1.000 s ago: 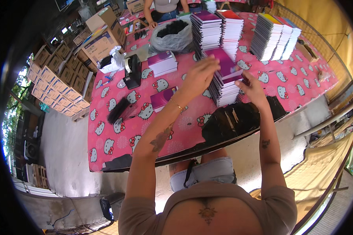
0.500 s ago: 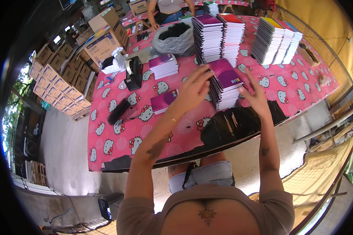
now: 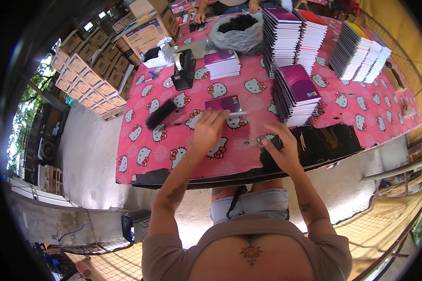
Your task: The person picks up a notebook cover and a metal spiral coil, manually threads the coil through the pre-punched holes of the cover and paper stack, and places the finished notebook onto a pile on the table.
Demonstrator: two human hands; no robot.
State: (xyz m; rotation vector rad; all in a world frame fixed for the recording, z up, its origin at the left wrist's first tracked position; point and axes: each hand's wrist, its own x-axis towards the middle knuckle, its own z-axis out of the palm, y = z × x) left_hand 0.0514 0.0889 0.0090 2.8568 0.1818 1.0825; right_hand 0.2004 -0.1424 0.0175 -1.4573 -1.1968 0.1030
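Watching through the head camera, I am seeing my left hand [image 3: 208, 129] resting its fingertips on the near left part of a purple booklet [image 3: 222, 103]. The booklet is lying on the pink patterned worktop [image 3: 220, 167], near the middle, its white page edges showing along the near side. The left fingers are bending together over the cover; I cannot tell whether they are pinching it or only touching it. My right hand [image 3: 286, 147] is holding nothing: its fingers are standing apart from the thumb, by the black patch [image 3: 335, 140] at the near edge.

Just beyond the right hand, a purple-topped notebook stack [image 3: 299, 100] is standing, with black coils lining its left side. Behind it, a taller purple-topped stack [image 3: 283, 40] is standing beside a red-topped stack [image 3: 310, 40]. To the left of the booklet, a black coil bundle [image 3: 160, 114] is lying at a slant. Farther back, a pile of purple-covered pads [image 3: 222, 65] is sitting between a black tape dispenser [image 3: 184, 70] and those stacks, while a clear plastic bag [image 3: 241, 43] is holding dark, tangled contents.
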